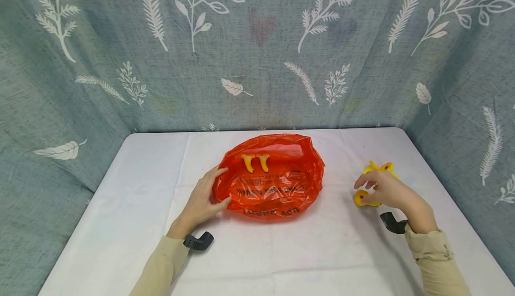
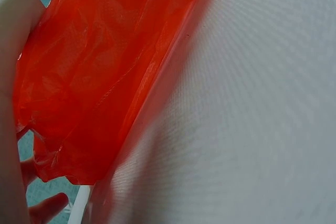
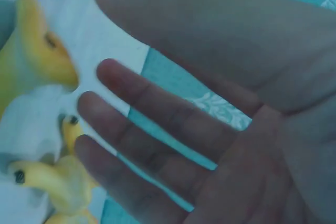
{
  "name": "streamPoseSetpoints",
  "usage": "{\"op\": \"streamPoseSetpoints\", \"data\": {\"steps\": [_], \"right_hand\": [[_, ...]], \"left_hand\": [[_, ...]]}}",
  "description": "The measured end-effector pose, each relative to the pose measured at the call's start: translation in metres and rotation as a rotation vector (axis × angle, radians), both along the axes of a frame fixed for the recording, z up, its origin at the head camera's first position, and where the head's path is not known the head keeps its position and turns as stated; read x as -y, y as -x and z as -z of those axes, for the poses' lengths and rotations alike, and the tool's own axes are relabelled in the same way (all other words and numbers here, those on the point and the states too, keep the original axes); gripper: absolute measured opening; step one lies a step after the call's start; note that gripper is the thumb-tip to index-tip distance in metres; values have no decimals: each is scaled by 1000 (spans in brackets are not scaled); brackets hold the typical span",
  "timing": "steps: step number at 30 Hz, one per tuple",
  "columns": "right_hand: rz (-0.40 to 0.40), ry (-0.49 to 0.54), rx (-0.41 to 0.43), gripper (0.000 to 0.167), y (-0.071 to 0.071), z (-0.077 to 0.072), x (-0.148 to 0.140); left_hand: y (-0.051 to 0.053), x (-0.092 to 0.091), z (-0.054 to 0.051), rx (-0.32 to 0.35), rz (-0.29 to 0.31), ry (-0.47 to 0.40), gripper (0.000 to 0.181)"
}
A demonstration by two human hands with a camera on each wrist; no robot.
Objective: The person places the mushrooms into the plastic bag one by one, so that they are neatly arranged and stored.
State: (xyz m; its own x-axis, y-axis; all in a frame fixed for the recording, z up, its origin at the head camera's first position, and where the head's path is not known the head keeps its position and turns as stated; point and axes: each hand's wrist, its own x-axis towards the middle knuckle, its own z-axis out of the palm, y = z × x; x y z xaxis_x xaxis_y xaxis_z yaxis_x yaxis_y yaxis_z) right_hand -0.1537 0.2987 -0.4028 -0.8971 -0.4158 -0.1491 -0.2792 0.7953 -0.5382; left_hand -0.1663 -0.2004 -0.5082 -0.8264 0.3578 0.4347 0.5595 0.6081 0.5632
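Red bag: the red plastic bag sits mid-width on the desk, nearer its far edge, mouth up and spread into a wide oval. Its thin film looks too limp to keep that shape unaided.
Inside the bag: two yellow pieces lie side by side against the far part, flared ends towards the desk's far edge, kept together by the rim.
Left hand: the left hand curves round the bag's left end, thumb and fingers well apart and holding the rim; this likely steadies the bag and keeps its mouth from sagging.
Right hand: the right hand is spread over the desk's right part, its fingers parted and pinching nothing, as the right wrist view shows. The thumb stands off, probably to leave room for a piece between.
Loose yellow pieces: more yellow pieces lie under and beyond that hand, towards the desk's right edge, well apart from the bag; the hand partly hides them, so their number is unclear.
Wrists: a black mount sits by the left cuff, another by the right, presumably carrying the wrist cameras.
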Motion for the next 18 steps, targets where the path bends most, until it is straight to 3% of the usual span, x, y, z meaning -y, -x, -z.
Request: {"op": "streamPoseSetpoints", "data": {"steps": [11,18], "right_hand": [[3,-78,-19,30,-3,20,-6],[6,-72,-52,31,-5,22,-5]], "left_hand": [[0,0,0,6,-2,-5,79],[1,0,1,-1,-4,-5,78]]}}
